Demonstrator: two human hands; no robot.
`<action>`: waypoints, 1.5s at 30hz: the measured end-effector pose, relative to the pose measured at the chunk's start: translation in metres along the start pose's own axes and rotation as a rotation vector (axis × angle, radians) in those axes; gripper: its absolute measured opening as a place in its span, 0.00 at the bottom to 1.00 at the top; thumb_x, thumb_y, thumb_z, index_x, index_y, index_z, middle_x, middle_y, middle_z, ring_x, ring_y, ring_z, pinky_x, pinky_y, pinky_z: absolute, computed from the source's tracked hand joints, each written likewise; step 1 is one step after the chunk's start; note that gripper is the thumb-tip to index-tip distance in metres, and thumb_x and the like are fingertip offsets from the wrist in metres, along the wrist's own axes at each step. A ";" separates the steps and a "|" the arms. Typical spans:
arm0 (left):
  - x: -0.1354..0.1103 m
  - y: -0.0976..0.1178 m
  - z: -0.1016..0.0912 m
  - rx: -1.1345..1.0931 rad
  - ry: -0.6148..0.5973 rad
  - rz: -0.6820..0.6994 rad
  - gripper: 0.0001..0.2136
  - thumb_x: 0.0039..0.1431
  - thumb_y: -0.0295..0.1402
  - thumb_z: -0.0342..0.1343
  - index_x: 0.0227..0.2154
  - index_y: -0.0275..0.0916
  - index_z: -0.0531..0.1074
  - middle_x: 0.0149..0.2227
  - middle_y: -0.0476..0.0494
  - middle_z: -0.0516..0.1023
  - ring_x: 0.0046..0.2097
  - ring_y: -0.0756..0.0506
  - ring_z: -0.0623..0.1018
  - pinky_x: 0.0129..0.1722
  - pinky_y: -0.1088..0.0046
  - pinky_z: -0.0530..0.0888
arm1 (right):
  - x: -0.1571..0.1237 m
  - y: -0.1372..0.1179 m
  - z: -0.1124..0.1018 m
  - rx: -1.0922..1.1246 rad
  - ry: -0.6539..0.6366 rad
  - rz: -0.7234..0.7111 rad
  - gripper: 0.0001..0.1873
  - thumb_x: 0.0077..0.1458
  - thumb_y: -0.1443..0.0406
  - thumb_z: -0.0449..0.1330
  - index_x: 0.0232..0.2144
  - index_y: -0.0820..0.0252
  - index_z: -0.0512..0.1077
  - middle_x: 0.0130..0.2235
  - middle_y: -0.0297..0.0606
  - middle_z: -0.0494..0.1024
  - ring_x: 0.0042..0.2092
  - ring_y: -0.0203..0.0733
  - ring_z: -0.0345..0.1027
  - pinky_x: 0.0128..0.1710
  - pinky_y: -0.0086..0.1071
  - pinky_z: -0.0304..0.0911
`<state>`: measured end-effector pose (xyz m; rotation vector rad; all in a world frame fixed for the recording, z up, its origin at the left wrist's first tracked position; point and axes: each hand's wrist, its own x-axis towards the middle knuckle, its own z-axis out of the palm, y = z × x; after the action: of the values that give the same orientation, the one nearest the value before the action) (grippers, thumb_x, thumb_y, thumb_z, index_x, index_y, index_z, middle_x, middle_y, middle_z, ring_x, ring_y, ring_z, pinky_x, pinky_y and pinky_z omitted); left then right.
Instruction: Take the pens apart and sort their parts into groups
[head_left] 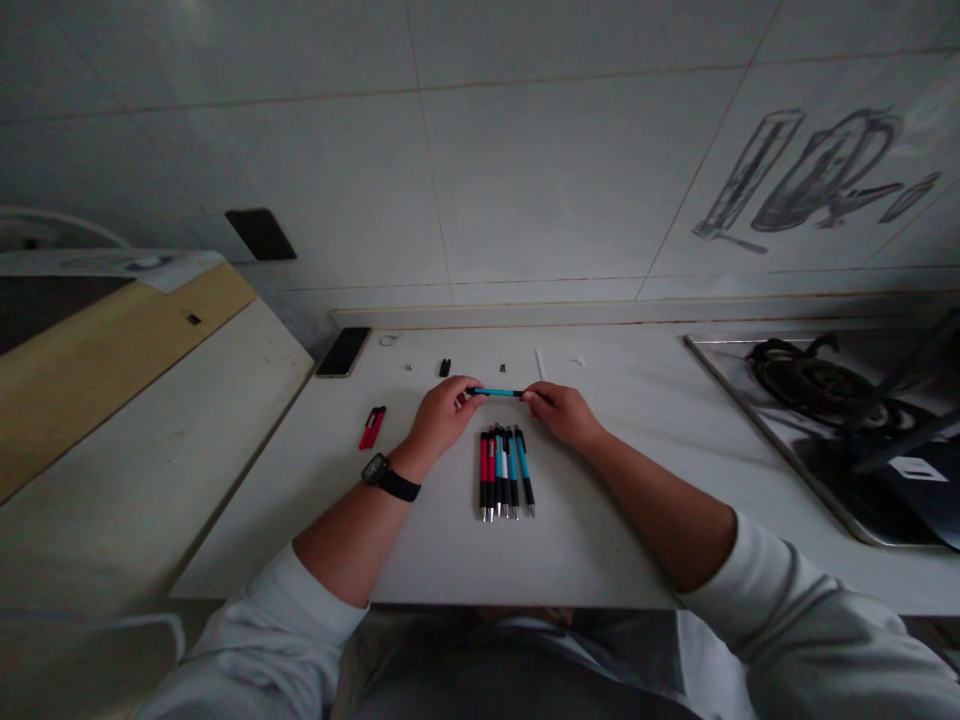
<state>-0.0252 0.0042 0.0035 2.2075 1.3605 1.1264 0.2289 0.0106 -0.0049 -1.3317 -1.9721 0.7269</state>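
A blue pen [499,392] with black ends is held level above the counter between both hands. My left hand [444,408], with a black watch on its wrist, pinches one end of it. The other end is in the closed fingers of my right hand [561,412]. Just below lie several click pens [504,472] side by side in red, blue and white, their tips toward me. Two red pen barrels [373,427] rest to the left. Behind the hands are small black parts [445,368], a tiny dark piece [502,368] and a thin white stick [541,364].
A phone [344,352] lies at the counter's back left, beside a ring-shaped item [390,340]. Tiny bits [577,361] sit near the wall. To the right is a gas stove [817,400] with a raised metal rim. A white panel [165,420] borders the left side.
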 end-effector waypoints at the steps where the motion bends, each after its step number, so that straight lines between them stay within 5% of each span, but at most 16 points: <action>1: 0.000 0.000 -0.001 0.004 -0.007 0.014 0.06 0.64 0.32 0.60 0.42 0.41 0.78 0.41 0.46 0.82 0.36 0.49 0.76 0.37 0.73 0.72 | 0.000 -0.001 0.000 0.008 -0.004 0.002 0.19 0.66 0.54 0.52 0.36 0.58 0.78 0.27 0.35 0.77 0.29 0.38 0.68 0.33 0.30 0.58; 19: 0.004 -0.009 -0.001 -0.154 -0.119 -0.169 0.08 0.61 0.35 0.61 0.40 0.42 0.83 0.39 0.46 0.85 0.39 0.45 0.81 0.44 0.70 0.74 | -0.001 -0.003 0.001 0.000 0.011 -0.031 0.18 0.64 0.56 0.54 0.32 0.58 0.78 0.27 0.35 0.78 0.29 0.38 0.68 0.34 0.30 0.58; 30: 0.005 -0.015 0.000 -0.393 -0.222 -0.283 0.07 0.59 0.35 0.61 0.34 0.37 0.80 0.34 0.43 0.84 0.36 0.46 0.81 0.39 0.70 0.76 | -0.006 -0.014 -0.005 -0.025 0.025 -0.098 0.17 0.64 0.57 0.54 0.37 0.59 0.80 0.30 0.37 0.80 0.31 0.40 0.72 0.37 0.31 0.61; 37: 0.003 0.003 -0.009 -0.088 0.007 -0.010 0.05 0.63 0.31 0.61 0.39 0.41 0.81 0.40 0.45 0.84 0.43 0.44 0.81 0.48 0.66 0.76 | -0.003 -0.005 0.002 0.035 0.000 -0.037 0.18 0.65 0.54 0.54 0.42 0.58 0.80 0.29 0.36 0.80 0.31 0.40 0.71 0.35 0.31 0.62; 45: 0.001 0.007 -0.011 0.040 -0.080 0.112 0.06 0.64 0.32 0.61 0.41 0.42 0.81 0.42 0.44 0.84 0.45 0.44 0.81 0.49 0.66 0.75 | -0.001 -0.003 0.001 0.014 -0.089 -0.023 0.21 0.65 0.54 0.52 0.37 0.60 0.80 0.25 0.34 0.76 0.28 0.38 0.66 0.33 0.31 0.59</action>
<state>-0.0290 0.0007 0.0150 2.3570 1.2513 1.0447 0.2264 0.0086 -0.0034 -1.2859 -2.0454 0.8002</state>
